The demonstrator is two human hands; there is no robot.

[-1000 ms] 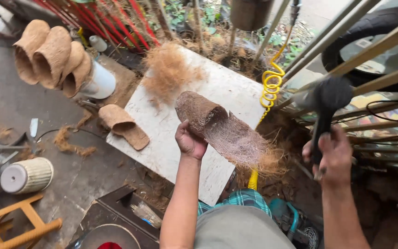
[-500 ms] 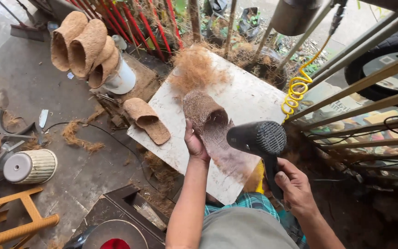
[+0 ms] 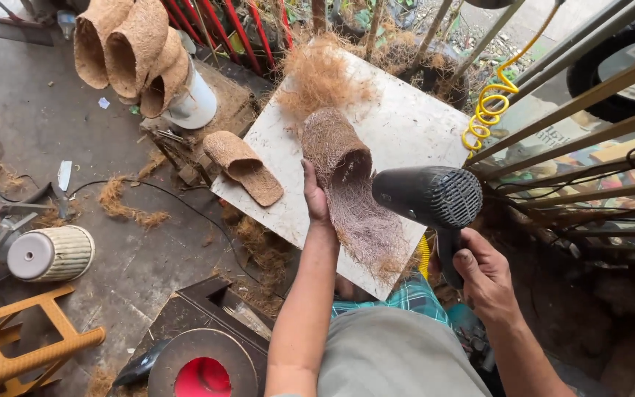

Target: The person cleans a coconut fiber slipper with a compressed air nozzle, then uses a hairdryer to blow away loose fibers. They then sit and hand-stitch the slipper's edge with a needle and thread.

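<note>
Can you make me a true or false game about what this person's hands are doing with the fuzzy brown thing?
1. The left hand holds a brown fibre slipper. True.
2. The right hand holds a hammer. False: it grips a black hair dryer by its handle.
3. The dryer's nozzle points toward the slipper. True.
4. The white board is bare. False: another fibre slipper and a tuft of loose fibre lie on it.
5. The yellow coiled hose is blue. False: it is yellow.
</note>
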